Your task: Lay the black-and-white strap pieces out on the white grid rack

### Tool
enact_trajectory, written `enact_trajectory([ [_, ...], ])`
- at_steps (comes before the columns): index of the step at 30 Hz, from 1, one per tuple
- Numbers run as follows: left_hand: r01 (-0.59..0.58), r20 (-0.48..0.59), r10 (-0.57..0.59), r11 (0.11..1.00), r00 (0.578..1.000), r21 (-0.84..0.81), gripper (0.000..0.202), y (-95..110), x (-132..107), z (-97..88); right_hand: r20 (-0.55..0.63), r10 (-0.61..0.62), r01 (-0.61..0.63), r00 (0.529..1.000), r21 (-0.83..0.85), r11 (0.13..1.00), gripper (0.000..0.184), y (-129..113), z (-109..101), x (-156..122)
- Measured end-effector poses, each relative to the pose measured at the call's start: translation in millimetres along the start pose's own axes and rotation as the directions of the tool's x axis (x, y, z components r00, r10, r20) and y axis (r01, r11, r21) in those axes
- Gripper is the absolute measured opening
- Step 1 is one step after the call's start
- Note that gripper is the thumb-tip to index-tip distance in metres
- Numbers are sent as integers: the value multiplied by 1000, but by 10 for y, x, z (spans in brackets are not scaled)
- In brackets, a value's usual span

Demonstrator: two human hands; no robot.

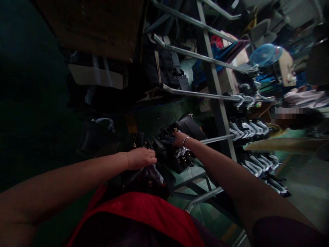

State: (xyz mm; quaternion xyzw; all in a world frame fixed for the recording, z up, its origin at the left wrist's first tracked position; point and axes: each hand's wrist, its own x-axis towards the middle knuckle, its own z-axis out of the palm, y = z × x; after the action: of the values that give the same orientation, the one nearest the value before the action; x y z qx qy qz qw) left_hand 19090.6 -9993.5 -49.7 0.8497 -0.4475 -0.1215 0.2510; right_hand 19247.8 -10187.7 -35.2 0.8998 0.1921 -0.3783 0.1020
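My left hand (140, 158) lies on top of a pile of black bags (144, 178) close to my body, fingers curled down onto them. My right hand (178, 138), with a bracelet on the wrist, reaches further out and closes on a black bag (190, 126) with metal fittings among several others. What the fingers of either hand hold exactly is dark and partly hidden.
A metal rack (213, 85) with horizontal bars runs through the middle, with rows of black bags (248, 128) hanging on it at right. A cardboard box (95, 27) is at top left. A person sits at far right. A blue fan (264, 55) is behind.
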Motion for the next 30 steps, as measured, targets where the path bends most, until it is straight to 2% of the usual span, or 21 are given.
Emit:
enact_trajectory([
  [5,30,-48,-29,999,998,12,12,-13,65,-62,-40,4,-1,999,75,997,53,-13,-39,-147],
  [8,42,-111,-40,999,993,21,12,71,-25,-93,-85,35,-23,996,132,991,60,-28,-33,-273],
  [12,101,-214,-96,995,972,12,13,235,-471,23,-154,83,-52,985,196,979,60,-147,-5,-438],
  [14,156,-221,-155,988,963,-14,13,288,-779,149,-197,113,-67,974,226,972,56,-213,4,-500],
  [17,298,-197,-309,951,930,-87,16,316,-1236,368,-235,137,-80,962,237,968,51,-274,0,-572],
  [21,529,-73,-550,826,832,-192,20,321,-1729,668,-272,84,-10,959,260,965,47,-398,-1,-731],
  [24,679,41,-687,704,726,-208,21,356,-2019,882,-263,-62,129,963,246,961,50,-658,52,-907],
  [26,752,111,-749,625,654,-209,23,384,-2210,988,-203,-176,219,963,215,952,56,-904,112,-972],
  [28,823,175,-807,528,563,-211,27,382,-2428,1057,-118,-287,306,950,195,932,60,-1186,178,-926],
  [30,888,235,-860,412,454,-207,23,341,-2689,1101,-41,-367,368,930,179,913,62,-1493,245,-749],
])
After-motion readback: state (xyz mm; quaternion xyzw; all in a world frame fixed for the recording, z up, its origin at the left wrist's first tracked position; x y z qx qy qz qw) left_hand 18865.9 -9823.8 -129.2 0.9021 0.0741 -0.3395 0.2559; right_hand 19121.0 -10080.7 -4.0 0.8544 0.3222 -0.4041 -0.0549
